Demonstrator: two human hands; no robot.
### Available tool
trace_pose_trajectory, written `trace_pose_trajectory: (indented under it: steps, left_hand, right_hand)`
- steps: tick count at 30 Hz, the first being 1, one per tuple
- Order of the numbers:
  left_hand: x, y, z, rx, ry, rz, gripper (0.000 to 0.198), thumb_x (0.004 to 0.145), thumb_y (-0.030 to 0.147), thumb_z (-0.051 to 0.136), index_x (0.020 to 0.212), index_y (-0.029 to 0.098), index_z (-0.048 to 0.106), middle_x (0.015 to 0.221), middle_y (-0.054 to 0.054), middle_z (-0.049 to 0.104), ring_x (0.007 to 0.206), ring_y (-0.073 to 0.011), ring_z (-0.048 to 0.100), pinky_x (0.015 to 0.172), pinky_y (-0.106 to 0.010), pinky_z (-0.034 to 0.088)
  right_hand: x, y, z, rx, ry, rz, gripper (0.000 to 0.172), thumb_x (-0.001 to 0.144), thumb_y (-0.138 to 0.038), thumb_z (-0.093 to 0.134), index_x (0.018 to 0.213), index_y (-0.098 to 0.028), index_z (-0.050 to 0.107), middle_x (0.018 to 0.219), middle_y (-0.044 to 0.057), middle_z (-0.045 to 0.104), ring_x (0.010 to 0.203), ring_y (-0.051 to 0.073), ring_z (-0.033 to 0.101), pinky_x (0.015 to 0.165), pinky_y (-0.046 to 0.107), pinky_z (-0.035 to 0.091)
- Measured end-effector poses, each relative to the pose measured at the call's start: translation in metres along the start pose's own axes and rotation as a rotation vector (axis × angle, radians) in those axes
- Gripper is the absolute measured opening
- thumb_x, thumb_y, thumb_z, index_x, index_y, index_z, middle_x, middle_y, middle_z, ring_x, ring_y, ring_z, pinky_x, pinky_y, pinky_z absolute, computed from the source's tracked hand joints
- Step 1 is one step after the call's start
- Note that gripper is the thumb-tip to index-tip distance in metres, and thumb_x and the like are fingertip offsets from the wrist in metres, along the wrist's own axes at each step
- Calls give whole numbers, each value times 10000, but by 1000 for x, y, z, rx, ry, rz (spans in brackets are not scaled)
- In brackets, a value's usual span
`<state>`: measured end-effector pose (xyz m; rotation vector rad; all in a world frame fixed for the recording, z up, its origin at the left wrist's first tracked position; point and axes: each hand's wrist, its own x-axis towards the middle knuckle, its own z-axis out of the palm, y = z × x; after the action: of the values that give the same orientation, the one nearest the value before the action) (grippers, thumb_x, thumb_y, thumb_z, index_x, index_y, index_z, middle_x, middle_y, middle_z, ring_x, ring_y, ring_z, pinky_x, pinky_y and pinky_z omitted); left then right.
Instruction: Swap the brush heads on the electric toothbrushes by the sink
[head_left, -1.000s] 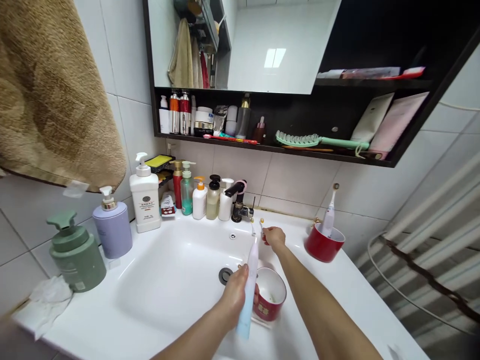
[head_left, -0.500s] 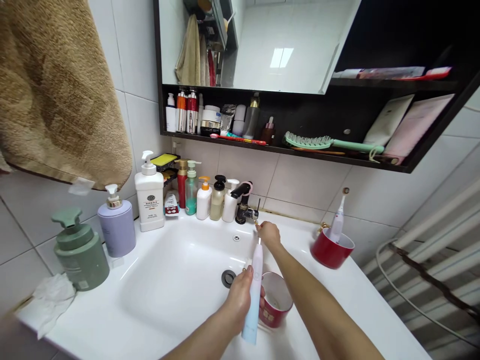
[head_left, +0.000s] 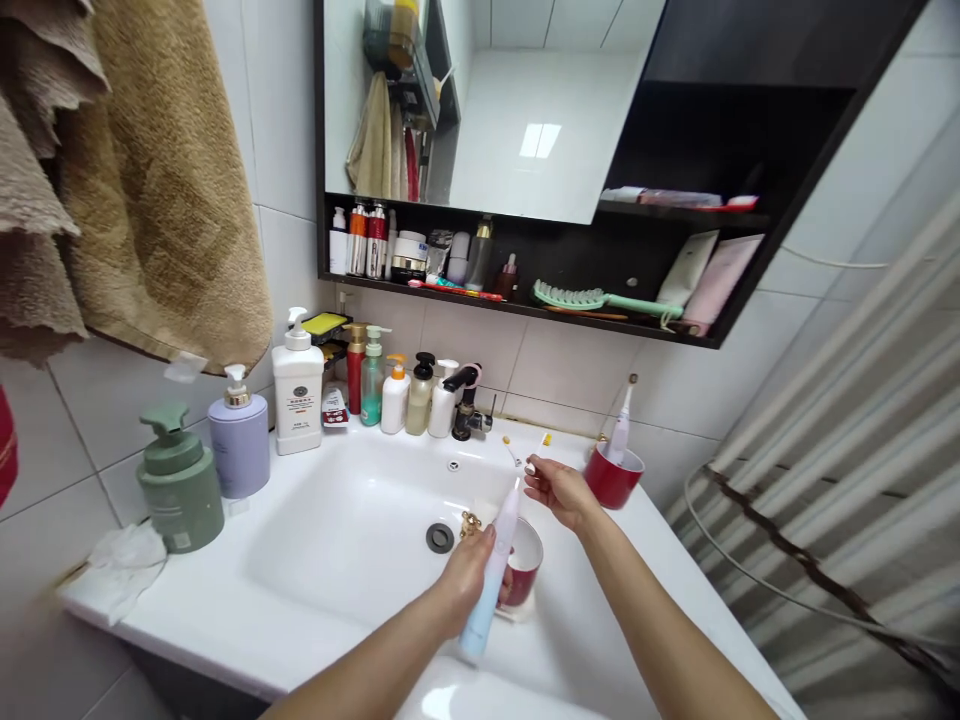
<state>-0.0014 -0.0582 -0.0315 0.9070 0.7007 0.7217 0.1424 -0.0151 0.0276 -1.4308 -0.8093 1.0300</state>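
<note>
Over a white sink point(head_left: 337, 550), the electric toothbrush handle point(head_left: 487, 592) slants above the basin, its long axis running from the blue base, near and left, to the metal tip, far and slightly right. The left hand point(head_left: 469, 570) has its fingers wrapped around it. The right hand's point(head_left: 562, 492) fingertips pinch a small brush head point(head_left: 545, 441), yellow bristles pointing far and right. A red cup point(head_left: 527, 572) sits behind the handle.

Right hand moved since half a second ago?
Yes: the right hand has moved rightward, away from the black faucet, and sits lower relative to it in view.
</note>
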Motion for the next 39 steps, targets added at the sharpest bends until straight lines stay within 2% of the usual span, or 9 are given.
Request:
trace_pose_trajectory:
  steps: [5,13,27,39]
  left_hand:
    - [-26,-3,17,45,-75,40,459,604,575,335,686,135,436,460,23,457,336,-57,381,386,-202,266]
    - [-50,0,27,35,-102,48,438,621,553,337,718,139,446,462,30,448,338,-48,372,380,-188,253]
    - [-54,-2,31,-21,-95,45,400,627,532,351,703,145,413,472,34,438,349,-43,371,386,-183,257]
    - [-52,-4,33,-19,-94,83,411,625,543,345,716,148,413,457,37,443,345,-47,368,390,-187,256]
  right_hand:
    - [-44,-6,-10,204,-120,21,135,583,-233,566,562,-148,463,468,-38,478,394,48,460,398,180,421]
    - [-71,-7,-5,230,-126,-31,210,527,-269,608,516,-155,431,408,-60,437,351,34,410,355,162,394]
    - [-81,-13,-1,89,-116,-124,234,499,-293,613,513,-151,427,430,-65,410,380,35,398,376,174,376]
    - [-83,-15,0,77,-83,-166,256,466,-319,620,486,-151,427,385,-67,408,385,37,380,412,184,348]
